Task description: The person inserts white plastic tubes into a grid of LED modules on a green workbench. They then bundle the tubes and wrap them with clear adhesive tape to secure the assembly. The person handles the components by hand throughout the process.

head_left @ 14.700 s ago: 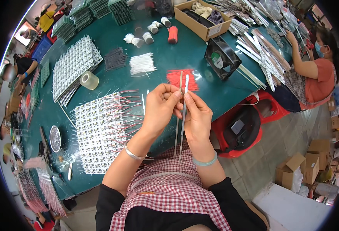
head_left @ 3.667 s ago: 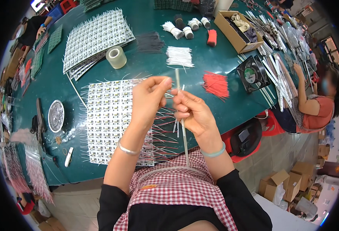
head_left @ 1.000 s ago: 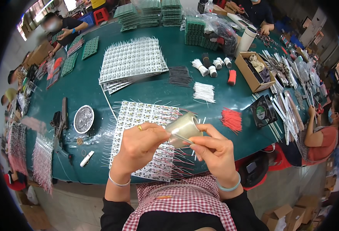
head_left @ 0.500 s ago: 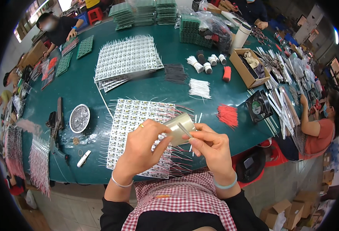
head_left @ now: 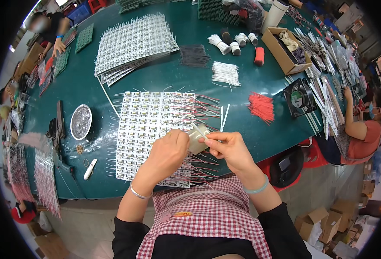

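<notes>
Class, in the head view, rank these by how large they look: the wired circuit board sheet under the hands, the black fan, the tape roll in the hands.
1. Circuit board sheet
2. Black fan
3. Tape roll, though partly hidden by the hands.

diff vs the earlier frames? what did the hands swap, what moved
The thin white strips held upright earlier are let go; two now lie on the green table beside the LED panel. Both hands took up the roll of tape: the left hand grips it, the right hand pinches at its edge. Panel, red wire bundle and small fan kept their places on the table.
</notes>
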### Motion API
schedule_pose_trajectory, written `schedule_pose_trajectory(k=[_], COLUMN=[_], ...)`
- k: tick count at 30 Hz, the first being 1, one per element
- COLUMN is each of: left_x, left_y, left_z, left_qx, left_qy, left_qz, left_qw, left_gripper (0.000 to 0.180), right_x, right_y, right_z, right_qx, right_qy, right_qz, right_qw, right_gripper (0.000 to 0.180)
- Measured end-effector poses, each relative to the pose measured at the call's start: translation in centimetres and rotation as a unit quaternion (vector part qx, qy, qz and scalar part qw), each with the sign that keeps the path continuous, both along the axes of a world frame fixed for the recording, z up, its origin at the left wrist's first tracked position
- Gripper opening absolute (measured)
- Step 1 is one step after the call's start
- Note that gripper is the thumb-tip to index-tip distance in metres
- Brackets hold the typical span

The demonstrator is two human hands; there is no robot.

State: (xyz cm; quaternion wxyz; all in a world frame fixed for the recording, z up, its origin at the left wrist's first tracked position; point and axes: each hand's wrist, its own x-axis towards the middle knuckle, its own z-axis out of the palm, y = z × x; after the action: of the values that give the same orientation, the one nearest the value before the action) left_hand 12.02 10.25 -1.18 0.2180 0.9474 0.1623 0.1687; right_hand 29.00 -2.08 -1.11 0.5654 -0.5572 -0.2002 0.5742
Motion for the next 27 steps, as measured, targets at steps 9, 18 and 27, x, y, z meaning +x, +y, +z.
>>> schedule_pose_trajectory(k=[9, 18, 27], left_x=[0.5, 1.0, 1.9], left_y=[2.6, 3.1, 2.5], left_z=[-1.0, 1.0, 0.3], left_qx=[-0.167, -0.278, -0.302], left_qy=[-0.016, -0.003, 0.039], left_qz=[0.061, 0.053, 0.015], left_qw=[0.984, 0.959, 0.952], left_gripper=[0.011, 0.015, 0.056], right_x=[1.5, 2.4, 1.2], right_y=[-0.1, -0.5, -0.5], right_z=[-0.1, -0.8, -0.3], right_qx=[0.011, 0.072, 0.071], right_qy=[0.045, 0.071, -0.004], right_qz=[0.022, 0.077, 0.076], right_qw=[0.999, 0.992, 0.995], right_gripper=[0.020, 0.019, 0.020])
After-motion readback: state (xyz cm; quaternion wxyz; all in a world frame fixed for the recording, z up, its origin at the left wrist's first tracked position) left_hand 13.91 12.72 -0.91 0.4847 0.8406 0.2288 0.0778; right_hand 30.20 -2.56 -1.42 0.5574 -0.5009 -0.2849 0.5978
